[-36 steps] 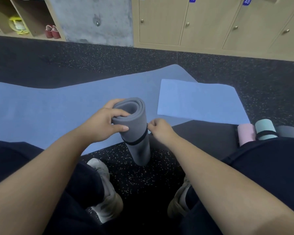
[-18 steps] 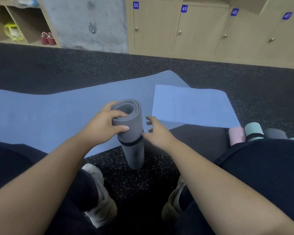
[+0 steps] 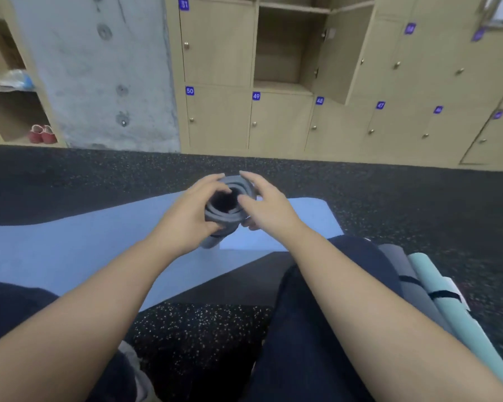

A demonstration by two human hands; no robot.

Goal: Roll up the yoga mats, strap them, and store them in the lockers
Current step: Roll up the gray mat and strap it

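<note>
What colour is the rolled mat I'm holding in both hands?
Dark grey rolled mat, with a black strap around it, seen best in the head view.

Bare forearms (image 3: 346, 288), no sleeves showing; dark navy trousers (image 3: 302, 329); pale shoe (image 3: 134, 369).
</note>
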